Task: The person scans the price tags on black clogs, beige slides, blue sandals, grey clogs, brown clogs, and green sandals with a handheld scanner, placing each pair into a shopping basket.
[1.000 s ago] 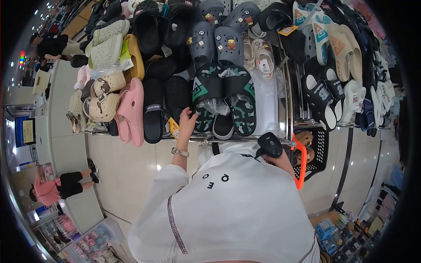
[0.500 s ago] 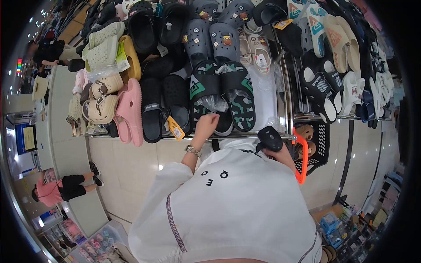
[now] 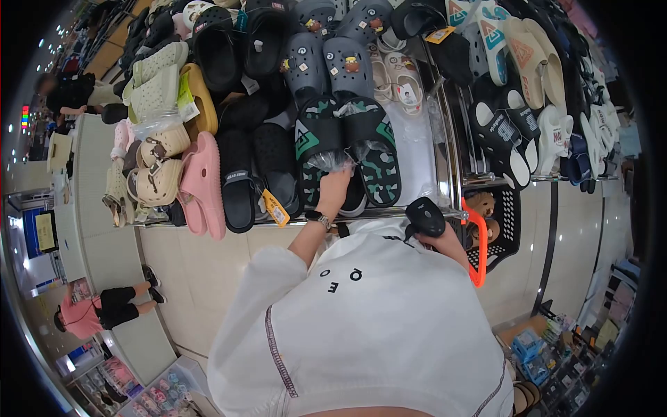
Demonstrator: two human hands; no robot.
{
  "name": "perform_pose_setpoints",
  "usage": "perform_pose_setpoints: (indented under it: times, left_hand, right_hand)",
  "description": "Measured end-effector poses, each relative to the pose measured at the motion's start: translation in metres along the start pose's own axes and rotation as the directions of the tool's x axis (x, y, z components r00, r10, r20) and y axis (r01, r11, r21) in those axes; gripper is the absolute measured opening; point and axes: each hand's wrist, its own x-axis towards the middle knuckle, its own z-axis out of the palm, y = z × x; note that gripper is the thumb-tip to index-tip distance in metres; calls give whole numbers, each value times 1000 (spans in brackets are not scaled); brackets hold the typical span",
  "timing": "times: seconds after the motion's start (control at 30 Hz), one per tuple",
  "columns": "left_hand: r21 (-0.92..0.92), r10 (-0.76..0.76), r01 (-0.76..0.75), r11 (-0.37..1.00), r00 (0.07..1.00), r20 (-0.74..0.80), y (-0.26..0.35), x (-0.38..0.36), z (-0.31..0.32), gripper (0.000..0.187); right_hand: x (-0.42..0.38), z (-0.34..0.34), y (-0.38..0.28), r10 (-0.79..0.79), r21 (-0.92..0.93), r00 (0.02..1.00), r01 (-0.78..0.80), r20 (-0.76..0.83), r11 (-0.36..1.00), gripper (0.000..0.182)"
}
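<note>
My left hand [image 3: 334,189], with a watch at the wrist, rests on the toe end of a pair of black-and-green camouflage slides [image 3: 347,149] with plastic stuffing, lying on the shoe display shelf [image 3: 425,156]; whether the fingers grip it I cannot tell. My right hand [image 3: 445,241] holds a black handheld barcode scanner [image 3: 424,217] close to my chest, just below the shelf's front rail. A yellow price tag [image 3: 275,208] hangs from black slides [image 3: 238,182] to the left of my left hand.
The shelf is packed with slides and clogs: pink [image 3: 203,182], beige [image 3: 161,170], grey clogs [image 3: 319,59], black-and-white pairs [image 3: 511,142]. A black basket with an orange handle [image 3: 495,233] sits at my right. Another person in a pink top [image 3: 94,313] crouches lower left.
My left hand moved right from the yellow-tagged black slides onto the camouflage slides. The scanner hand stayed near my chest.
</note>
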Motion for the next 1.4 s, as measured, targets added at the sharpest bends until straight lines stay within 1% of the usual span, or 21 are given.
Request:
perform_pose_setpoints:
  times: [0.03,0.1,0.23,0.3,0.33,0.4,0.6,0.63,0.73,0.8,0.83,0.87,0.9,0.93,0.97,1.03,1.1,1.13,1.2,1.3,1.4]
  left_hand:
    - [-2,-1,1,1000,1000,1,-1,1,-2,32]
    - [-15,63,-65,998,993,-103,-4,1,-4,23]
    - [-40,73,-78,996,991,-111,-6,3,0,16]
    - [-125,91,-114,986,980,-179,-7,7,6,11]
    - [-126,93,-116,985,980,-178,-8,9,4,11]
    - [-147,140,-147,978,988,-58,-11,13,0,10]
    - [-381,177,-181,907,983,-47,-9,12,-31,25]
    - [-379,177,-182,907,983,-48,-7,11,-38,25]
    - [-481,117,-108,870,993,-12,-1,5,-49,31]
    - [-654,-4,51,754,997,74,0,0,-42,30]
    - [-656,-7,57,753,997,78,-1,-2,-37,30]
    - [-825,-78,274,494,959,272,-1,-4,-31,27]
    - [-863,-81,474,174,880,467,-1,-7,-26,25]
    - [-855,-61,514,73,858,510,1,-12,-34,21]
    - [-852,-68,519,67,855,515,3,-18,-31,21]
    - [-806,-76,528,-267,823,564,8,-28,-24,22]
    - [-786,-91,524,-330,811,578,12,-36,-24,25]
    - [-774,-107,491,-399,813,572,14,-39,-24,26]
    - [-757,-134,429,-493,823,553,15,-43,-24,27]
    - [-772,-146,402,-492,836,529,13,-47,-30,28]
    - [-780,-160,393,-487,838,522,10,-47,-30,29]
  right_hand:
    - [0,0,0,2,-1,1000,-2,0,1000,20]
    - [2,-1,2,-9,-15,1000,8,-17,1000,21]
    - [5,2,2,-3,-12,1000,3,-24,1000,22]
    - [5,2,2,-9,-39,999,7,-35,999,23]
    - [5,2,1,-8,-38,999,6,-37,999,23]
    - [5,1,-1,5,-58,1000,-5,2,998,24]
    - [6,4,-15,6,85,999,-9,39,996,25]
    - [7,5,-16,4,86,999,-7,38,996,25]
    - [10,8,-19,4,83,998,-10,70,997,25]
    - [12,11,-19,15,14,1000,-15,25,1000,23]
    - [14,11,-19,19,13,999,-20,28,1000,23]
    - [17,11,-20,-3,-28,1000,4,29,1000,23]
    - [19,12,-20,-25,-69,999,27,33,997,22]
    - [22,13,-18,-18,-72,999,21,41,997,22]
    - [26,14,-16,-12,-59,998,16,66,998,22]
    - [32,16,-16,-1,-52,995,6,101,999,22]
    - [36,22,-18,2,-105,997,6,72,994,26]
    - [37,26,-22,3,-109,996,6,84,994,26]
    - [38,31,-32,-157,-197,986,165,60,966,30]
    - [47,32,-27,-223,-247,964,254,146,935,34]
    - [49,34,-38,-191,-276,961,242,198,930,33]
